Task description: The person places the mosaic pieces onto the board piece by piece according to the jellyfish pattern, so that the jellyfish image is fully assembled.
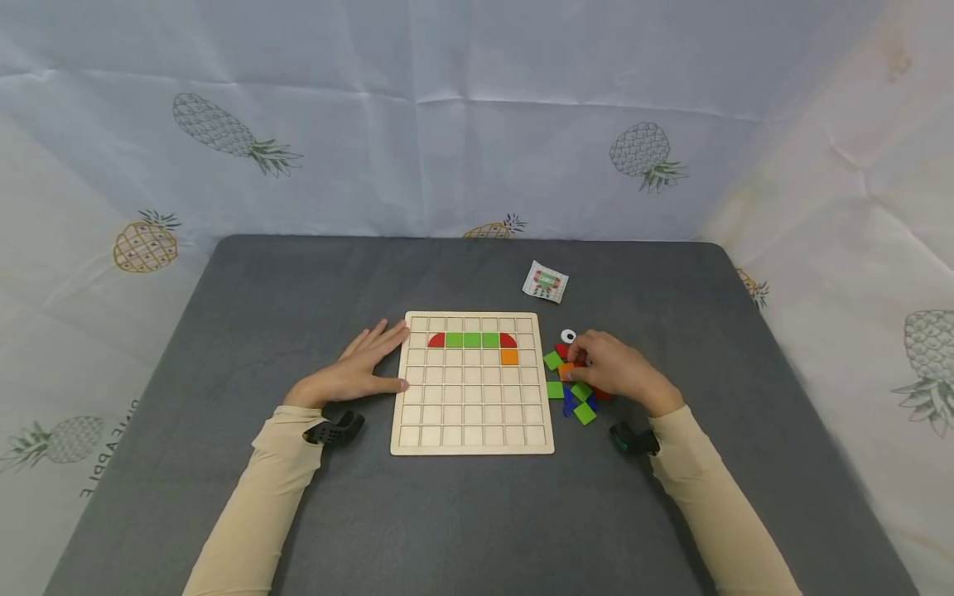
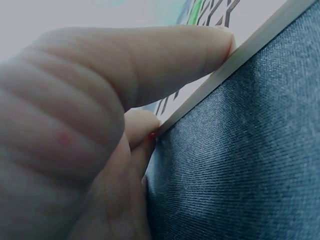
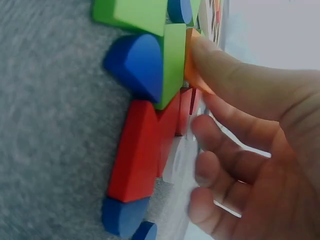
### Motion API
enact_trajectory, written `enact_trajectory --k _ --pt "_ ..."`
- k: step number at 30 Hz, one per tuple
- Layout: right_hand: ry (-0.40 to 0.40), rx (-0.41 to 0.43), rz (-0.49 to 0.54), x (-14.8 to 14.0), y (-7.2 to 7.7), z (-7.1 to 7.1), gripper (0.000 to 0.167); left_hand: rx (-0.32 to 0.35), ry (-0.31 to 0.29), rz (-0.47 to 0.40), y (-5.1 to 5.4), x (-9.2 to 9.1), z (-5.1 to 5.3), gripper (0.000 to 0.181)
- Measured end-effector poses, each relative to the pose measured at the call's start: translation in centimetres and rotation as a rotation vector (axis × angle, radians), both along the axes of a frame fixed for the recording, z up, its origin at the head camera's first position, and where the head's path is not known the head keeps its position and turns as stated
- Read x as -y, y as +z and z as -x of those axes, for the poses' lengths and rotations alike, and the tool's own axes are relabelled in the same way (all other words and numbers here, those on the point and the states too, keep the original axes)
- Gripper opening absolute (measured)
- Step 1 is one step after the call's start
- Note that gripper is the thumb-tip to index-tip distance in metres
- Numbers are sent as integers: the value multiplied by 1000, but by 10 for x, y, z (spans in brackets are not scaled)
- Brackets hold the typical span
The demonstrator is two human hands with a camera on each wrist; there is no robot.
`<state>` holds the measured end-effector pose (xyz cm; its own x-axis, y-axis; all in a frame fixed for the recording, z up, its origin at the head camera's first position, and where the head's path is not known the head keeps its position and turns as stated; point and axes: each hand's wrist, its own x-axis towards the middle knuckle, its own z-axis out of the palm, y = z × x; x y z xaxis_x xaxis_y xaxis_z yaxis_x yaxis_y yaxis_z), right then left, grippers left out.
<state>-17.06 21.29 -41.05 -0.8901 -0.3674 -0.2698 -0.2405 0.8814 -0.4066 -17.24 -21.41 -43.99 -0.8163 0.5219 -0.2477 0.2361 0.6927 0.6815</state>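
Observation:
The wooden grid board (image 1: pixel 473 414) lies on the grey table, with a row of red, green and red pieces and an orange square (image 1: pixel 509 357) below the right end. My left hand (image 1: pixel 358 372) rests at the board's left edge, fingers spread, thumb and fingertips touching the rim; the left wrist view shows the thumb (image 2: pixel 175 60) on it. To the right of the board, my right hand (image 1: pixel 622 372) is over the loose pieces. In the right wrist view its thumb and index finger pinch an orange block (image 3: pixel 192 65) beside a green block (image 3: pixel 173 65).
Green, blue and red pieces (image 1: pixel 585 413) lie loosely piled right of the board, with a white round piece with a black dot (image 1: pixel 569 336) behind them. A small printed card (image 1: pixel 546 282) lies behind the board. A patterned cloth (image 1: pixel 447 165) hangs beyond the table (image 1: pixel 462 530).

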Motion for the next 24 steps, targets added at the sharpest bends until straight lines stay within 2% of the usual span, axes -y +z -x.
enact_trajectory --k 3,9,13,24 --pt "-35 -35 29 -1 0 1 21 3 1 0 0 0 0 98" --pt "-63 -91 224 5 10 9 13 3 5 1 1 0 -1 98" --pt "-45 -104 283 18 22 17 14 1 8 0 1 0 -1 97" --pt "75 -166 332 66 51 43 19 -2 1 4 2 -1 -1 97"
